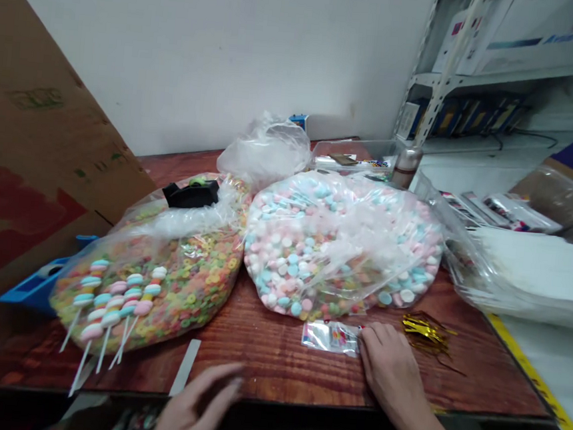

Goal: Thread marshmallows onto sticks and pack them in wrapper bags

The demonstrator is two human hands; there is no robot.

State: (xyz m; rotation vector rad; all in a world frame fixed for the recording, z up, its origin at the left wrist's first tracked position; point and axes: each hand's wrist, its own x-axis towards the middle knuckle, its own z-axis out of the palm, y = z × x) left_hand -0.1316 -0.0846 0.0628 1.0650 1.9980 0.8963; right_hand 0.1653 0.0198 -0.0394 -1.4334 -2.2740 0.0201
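Observation:
My right hand (392,368) rests on the table (273,364) with its fingers closed on the end of a small clear plastic bag (330,337) with a printed label. Gold twist ties (425,333) lie just right of those fingers. At the front edge my left hand (200,401) is slightly blurred, thumb and fingers apart, nothing between them. Ahead of my hands sits a big bag of pastel marshmallows (287,255). To the left, several marshmallow skewers (134,292) on white sticks lie on a bag of ring-shaped gummies (201,268).
A cardboard box (31,152) stands at the left, by a blue tape dispenser (34,286). A black holder (191,194) sits on the gummy bag. Behind are a crumpled plastic bag (267,150) and a clear tray (357,147). White sheets (537,267) and metal shelving (441,88) are at right.

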